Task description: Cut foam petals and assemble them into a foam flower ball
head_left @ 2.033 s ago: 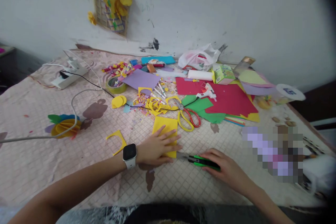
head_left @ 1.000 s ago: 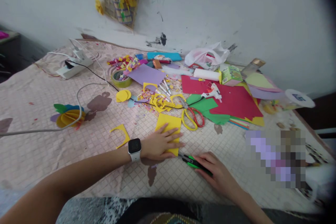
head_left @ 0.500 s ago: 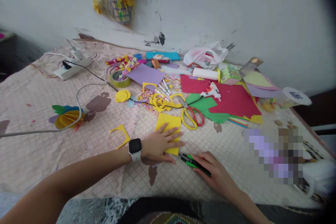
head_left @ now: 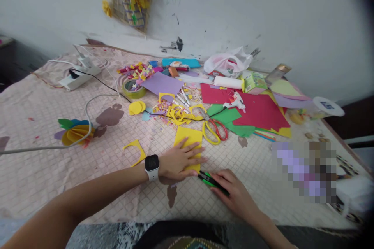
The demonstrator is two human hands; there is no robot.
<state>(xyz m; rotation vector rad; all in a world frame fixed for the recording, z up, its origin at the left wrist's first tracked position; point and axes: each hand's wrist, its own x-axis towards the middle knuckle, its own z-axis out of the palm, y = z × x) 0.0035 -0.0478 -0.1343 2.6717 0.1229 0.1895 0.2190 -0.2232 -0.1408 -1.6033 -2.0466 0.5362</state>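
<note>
My left hand (head_left: pixel 178 159) lies flat on a yellow craft paper sheet (head_left: pixel 188 142), fingers spread, pressing it to the quilted bedspread (head_left: pixel 43 179). A white smartwatch (head_left: pixel 152 165) sits on that wrist. My right hand (head_left: pixel 233 190) grips a green and black utility knife (head_left: pixel 209 179) low against the cloth. The knife's front end lies at the sheet's lower right corner. Its blade is too small to make out. A yellow paper arc scrap (head_left: pixel 136 151) lies left of my left hand.
Yellow-handled scissors (head_left: pixel 213 132) lie just above the sheet, beside green and red paper sheets (head_left: pixel 257 113). Further back are a glue gun (head_left: pixel 235 103), paper scraps, a tape roll (head_left: pixel 134 89) and a power strip (head_left: pixel 78 76). A pixelated patch covers the right side.
My right hand has slid left with the knife and sits closer to the yellow sheet, covering more of the knife. My left hand stays on the sheet. The view has shifted slightly.
</note>
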